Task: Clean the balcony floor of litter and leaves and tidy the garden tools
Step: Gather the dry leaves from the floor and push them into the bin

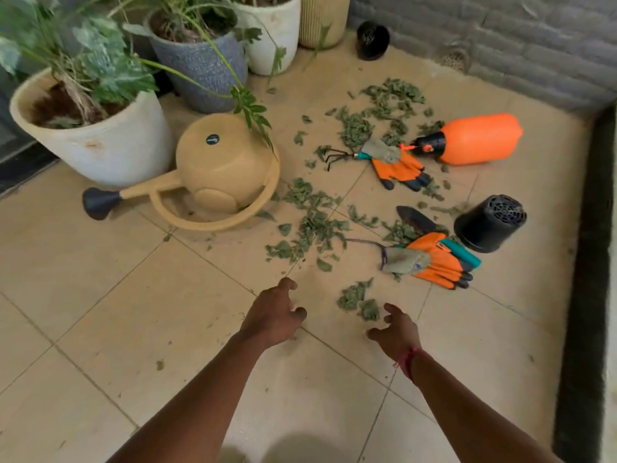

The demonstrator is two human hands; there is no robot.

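Both hands reach out over the tiled floor (160,322), left hand (273,312) and right hand (395,330) with fingers loosely curled, holding nothing. Just ahead, dry leaves (317,225) lie scattered among a hand rake (337,156), trowel (414,218), orange gloves (399,170), orange sprayer (477,138) and a tipped watering can (217,168)

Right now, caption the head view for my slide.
Left hand and right hand hover near scattered leaves, orange gloves and a toppled watering can.

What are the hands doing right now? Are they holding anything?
Left hand: open, fingers loosely curled, holding nothing.
Right hand: open, fingers loosely curled, holding nothing, close to some leaves.
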